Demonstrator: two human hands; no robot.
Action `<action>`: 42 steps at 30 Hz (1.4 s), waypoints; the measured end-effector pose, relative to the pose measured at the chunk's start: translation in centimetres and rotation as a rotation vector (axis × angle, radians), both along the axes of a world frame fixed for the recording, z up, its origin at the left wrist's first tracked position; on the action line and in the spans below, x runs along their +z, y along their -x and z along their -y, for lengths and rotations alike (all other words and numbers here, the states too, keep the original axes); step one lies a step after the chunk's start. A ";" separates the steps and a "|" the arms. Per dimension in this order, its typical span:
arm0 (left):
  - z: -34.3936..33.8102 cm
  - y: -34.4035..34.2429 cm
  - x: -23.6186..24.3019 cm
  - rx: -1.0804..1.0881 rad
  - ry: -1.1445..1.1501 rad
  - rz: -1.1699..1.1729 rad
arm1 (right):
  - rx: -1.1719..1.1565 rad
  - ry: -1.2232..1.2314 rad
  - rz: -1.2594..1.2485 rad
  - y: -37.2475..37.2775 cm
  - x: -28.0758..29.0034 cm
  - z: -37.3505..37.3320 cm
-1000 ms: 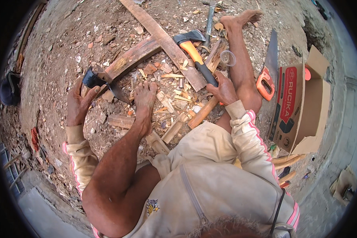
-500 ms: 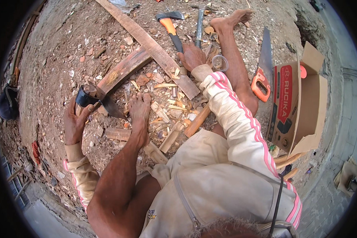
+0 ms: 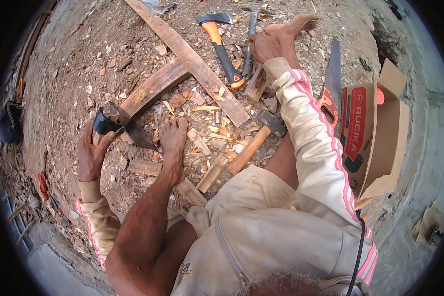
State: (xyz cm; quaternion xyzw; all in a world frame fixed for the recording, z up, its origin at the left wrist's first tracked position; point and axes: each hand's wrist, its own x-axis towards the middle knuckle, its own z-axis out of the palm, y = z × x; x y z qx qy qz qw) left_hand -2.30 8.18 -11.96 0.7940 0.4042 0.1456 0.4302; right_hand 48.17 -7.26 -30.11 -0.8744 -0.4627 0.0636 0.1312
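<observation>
My left hand [image 3: 92, 152] is closed around a dark hoe head [image 3: 142, 135] at its ring-shaped socket, with a piece of wood showing inside the ring. The blade slants down to the right, near my left foot. At the upper middle, my right hand [image 3: 265, 48] has its fingers curled on the grey handle of a hammer [image 3: 253, 23], right beside my right foot. Part of that handle is hidden by the hand. Just left of it lies an axe [image 3: 218, 42] with an orange and black handle.
A long plank [image 3: 197, 69] crosses a thicker beam [image 3: 155, 86]. A sledgehammer [image 3: 251, 149] with a wooden handle lies among wood chips. On the right are a handsaw [image 3: 333, 69] and an open cardboard box [image 3: 387, 143]. A dark cap [image 3: 11, 127] rests at far left.
My right hand has moved up and right, from beside the axe handle to the hammer handle. The axe handle and sledgehammer head are now uncovered. My left hand stays on the hoe head.
</observation>
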 end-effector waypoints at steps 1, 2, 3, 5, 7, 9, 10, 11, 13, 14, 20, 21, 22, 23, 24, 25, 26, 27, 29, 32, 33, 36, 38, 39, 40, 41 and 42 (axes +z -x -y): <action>0.0 0.2 -0.3 0.018 0.019 0.019 | -0.008 -0.007 -0.034 -1.8 0.6 -0.3; 0.0 0.4 -0.5 0.032 0.039 0.040 | -0.020 -0.012 -0.067 -3.2 1.5 -0.4; 0.0 0.5 -0.3 0.028 0.017 0.014 | 0.009 0.021 -0.064 -4.2 1.7 -0.6; 0.1 0.7 0.0 0.017 -0.026 -0.035 | 0.064 0.087 -0.055 -5.5 1.5 -1.3; -0.1 0.8 -0.1 0.025 0.032 -0.053 | 0.190 0.144 -0.038 -4.5 0.6 -1.8; -0.4 0.9 0.0 0.011 0.097 -0.100 | 0.336 0.238 -0.086 -2.9 -0.4 -2.5; -0.6 0.9 0.0 0.005 0.080 -0.104 | 0.474 0.098 -0.028 -2.2 -2.0 -2.1; -0.7 0.9 -0.2 -0.002 0.063 -0.107 | 0.503 0.191 0.087 -2.3 -3.1 -2.0; -0.5 1.4 -0.2 0.006 0.058 -0.117 | 0.583 0.375 0.309 0.6 -2.7 -2.3; -0.5 1.6 -0.1 0.005 0.067 -0.114 | 0.606 0.429 0.364 1.2 -1.8 -2.5; 0.2 0.7 -0.5 0.058 0.057 -0.004 | 0.476 0.286 0.075 1.9 -0.7 -2.4; 0.1 0.7 -0.3 0.058 0.058 -0.011 | 0.470 0.197 -0.040 2.8 -0.2 -2.4; 0.0 0.7 -0.3 0.055 0.090 -0.026 | 0.511 0.103 -0.001 3.6 -0.5 -2.0; -0.2 0.9 -0.3 0.052 0.121 -0.040 | 0.550 0.009 0.038 4.7 -1.1 -1.7; -0.2 1.0 -0.2 0.058 0.149 -0.058 | 0.596 -0.089 0.076 5.8 -1.4 -1.6; -0.1 0.8 -0.1 0.061 0.143 -0.032 | 0.584 -0.049 0.117 6.8 -1.2 -1.4; 0.1 0.4 -0.1 0.065 0.138 -0.006 | 0.572 -0.009 0.157 7.8 -1.0 -1.2; 0.4 0.2 -0.2 0.070 0.134 0.020 | 0.562 0.034 0.196 8.4 -0.8 -1.0; 0.3 0.2 0.0 0.079 0.131 -0.035 | 0.533 0.101 0.232 8.3 -0.2 -0.8; 0.0 0.4 0.1 0.066 0.082 -0.084 | 0.493 0.137 0.240 7.8 -0.4 -0.1; 0.0 0.5 0.0 0.057 0.062 -0.093 | 0.477 0.132 0.237 7.9 -0.3 0.1; 0.4 0.4 -0.2 0.092 0.117 0.013 | 0.431 0.110 0.277 8.6 -0.3 0.2; 0.1 0.4 -0.8 0.083 0.109 0.034 | 0.451 0.046 0.258 8.5 -0.8 0.1; 0.1 0.5 -1.0 0.083 0.106 0.044 | 0.466 0.013 0.248 8.4 -0.8 0.0; 0.0 0.8 -1.0 0.088 0.129 0.035 | 0.524 -0.078 0.200 8.4 -0.8 -0.1; -0.2 1.1 -1.0 0.093 0.152 0.027 | 0.497 0.009 0.100 8.4 -0.7 0.2; -0.1 1.6 -0.9 0.108 0.177 0.016 | 0.481 0.098 -0.002 9.0 0.6 0.3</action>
